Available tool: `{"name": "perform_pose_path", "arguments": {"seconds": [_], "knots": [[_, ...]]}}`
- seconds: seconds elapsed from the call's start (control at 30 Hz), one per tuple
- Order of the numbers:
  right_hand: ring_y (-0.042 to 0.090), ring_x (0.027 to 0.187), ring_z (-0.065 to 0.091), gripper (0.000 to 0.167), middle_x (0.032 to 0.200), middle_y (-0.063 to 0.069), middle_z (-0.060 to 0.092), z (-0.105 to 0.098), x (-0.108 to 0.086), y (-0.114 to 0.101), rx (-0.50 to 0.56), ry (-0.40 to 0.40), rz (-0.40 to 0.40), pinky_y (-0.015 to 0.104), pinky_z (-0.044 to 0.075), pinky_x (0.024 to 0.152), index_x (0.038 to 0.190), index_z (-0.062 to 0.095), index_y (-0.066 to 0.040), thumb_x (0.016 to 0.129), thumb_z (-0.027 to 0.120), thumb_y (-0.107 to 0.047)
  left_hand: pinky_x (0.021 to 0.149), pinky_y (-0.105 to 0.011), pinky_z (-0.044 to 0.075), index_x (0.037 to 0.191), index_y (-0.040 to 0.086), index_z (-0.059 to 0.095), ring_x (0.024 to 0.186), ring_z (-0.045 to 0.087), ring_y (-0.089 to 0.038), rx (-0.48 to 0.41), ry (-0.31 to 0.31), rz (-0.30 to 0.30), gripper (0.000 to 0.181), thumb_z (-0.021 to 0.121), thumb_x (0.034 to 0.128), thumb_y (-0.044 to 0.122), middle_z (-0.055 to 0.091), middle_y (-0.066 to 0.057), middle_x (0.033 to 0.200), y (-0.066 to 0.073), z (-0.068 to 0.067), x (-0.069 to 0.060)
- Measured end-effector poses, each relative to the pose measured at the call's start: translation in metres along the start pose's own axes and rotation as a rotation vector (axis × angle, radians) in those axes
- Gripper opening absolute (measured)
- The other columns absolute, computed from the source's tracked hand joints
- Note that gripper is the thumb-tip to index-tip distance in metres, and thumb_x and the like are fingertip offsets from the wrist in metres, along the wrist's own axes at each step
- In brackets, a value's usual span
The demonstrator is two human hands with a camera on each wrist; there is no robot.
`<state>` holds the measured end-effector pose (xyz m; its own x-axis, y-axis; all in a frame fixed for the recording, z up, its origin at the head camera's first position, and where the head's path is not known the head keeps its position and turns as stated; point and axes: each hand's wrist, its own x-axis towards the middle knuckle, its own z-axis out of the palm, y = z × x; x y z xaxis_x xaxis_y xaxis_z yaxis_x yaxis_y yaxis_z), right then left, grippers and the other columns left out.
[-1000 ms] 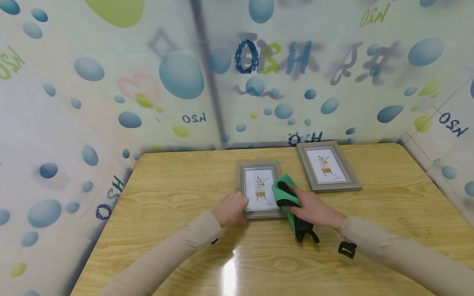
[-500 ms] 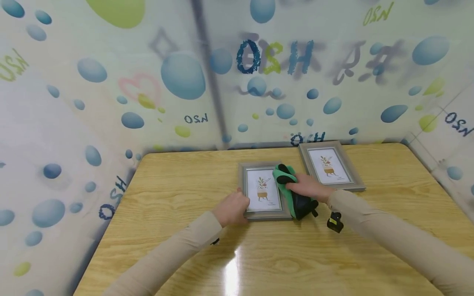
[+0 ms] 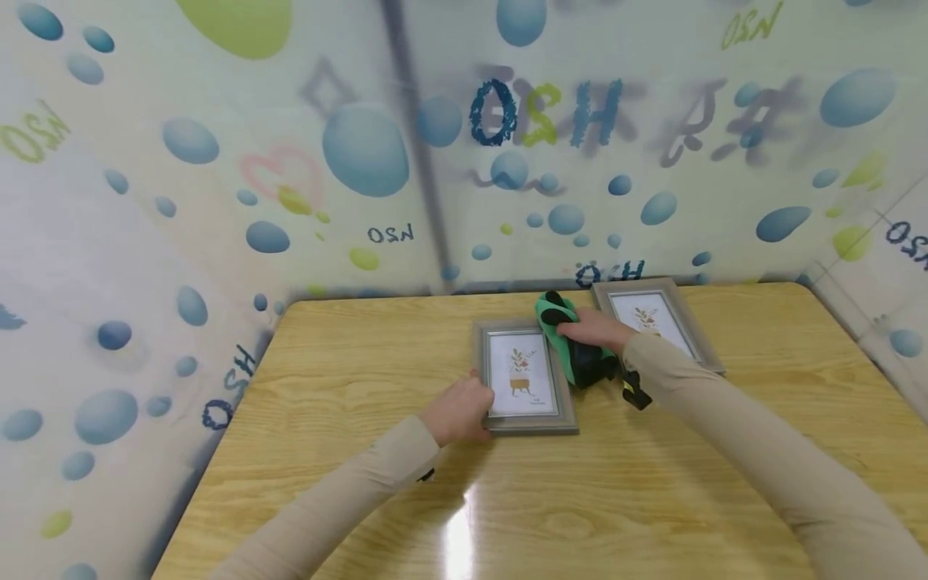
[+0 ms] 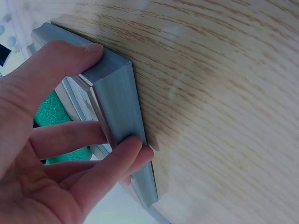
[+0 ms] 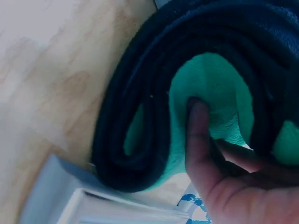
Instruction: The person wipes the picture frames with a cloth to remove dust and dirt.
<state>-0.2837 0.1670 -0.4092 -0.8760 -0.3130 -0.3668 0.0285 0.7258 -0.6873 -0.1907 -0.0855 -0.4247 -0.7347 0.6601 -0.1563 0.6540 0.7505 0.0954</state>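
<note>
A grey picture frame [image 3: 522,366] with a plant print lies on the wooden table. At its lower left, my left hand [image 3: 457,411] grips the frame's edge; in the left wrist view the thumb lies over one side of the frame [image 4: 119,100] and the fingers bend over another. My right hand [image 3: 600,330] holds a folded green and black cloth [image 3: 586,362] against the frame's upper right edge. In the right wrist view the cloth [image 5: 205,74] curls around my fingers, its dark side outward. Whether it touches the frame along its whole length is hidden.
A second, similar picture frame [image 3: 656,314] lies tilted at the back right, partly covered by my right hand and sleeve. Bare wood of the table [image 3: 362,346] shows to the left. Behind stands a wall covering [image 3: 471,185] patterned with blue drops and lettering.
My right hand has slid the cloth away from me along the frame's right side, from the lower right toward the upper right corner. The left hand keeps its grip on the frame.
</note>
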Motion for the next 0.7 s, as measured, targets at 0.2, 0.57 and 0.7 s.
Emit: {"name": "perform_pose_path", "arguments": {"seconds": [0.2, 0.57, 0.7], "knots": [[0.022, 0.075, 0.057, 0.041, 0.091, 0.012, 0.060, 0.006, -0.019, 0.010, 0.032, -0.034, -0.053, 0.033, 0.048, 0.069, 0.119, 0.050, 0.005, 0.094, 0.050, -0.027, 0.064, -0.025, 0.056, 0.088, -0.003, 0.070, 0.069, 0.067, -0.020, -0.013, 0.028, 0.001, 0.040, 0.090, 0.0638, 0.022, 0.069, -0.015, 0.080, 0.000, 0.002, 0.001], [0.017, 0.072, 0.060, 0.026, 0.084, 0.008, 0.062, 0.031, -0.074, 0.006, 0.053, -0.072, -0.062, 0.032, 0.051, 0.067, 0.098, 0.058, 0.003, 0.089, 0.058, -0.021, 0.067, -0.028, 0.057, 0.083, -0.002, 0.069, 0.073, 0.067, -0.023, 0.034, 0.024, 0.009, 0.041, 0.090, 0.0624, 0.026, 0.069, -0.020, 0.087, 0.000, -0.001, 0.000], [0.020, 0.086, 0.061, 0.045, 0.106, 0.017, 0.062, 0.031, -0.078, 0.006, 0.133, -0.110, -0.013, 0.035, 0.050, 0.077, 0.121, 0.051, 0.010, 0.091, 0.058, -0.022, 0.066, -0.027, 0.056, 0.083, -0.001, 0.069, 0.071, 0.067, -0.023, 0.037, 0.024, 0.025, 0.040, 0.091, 0.0617, 0.025, 0.069, -0.019, 0.086, 0.000, 0.000, 0.001]]}}
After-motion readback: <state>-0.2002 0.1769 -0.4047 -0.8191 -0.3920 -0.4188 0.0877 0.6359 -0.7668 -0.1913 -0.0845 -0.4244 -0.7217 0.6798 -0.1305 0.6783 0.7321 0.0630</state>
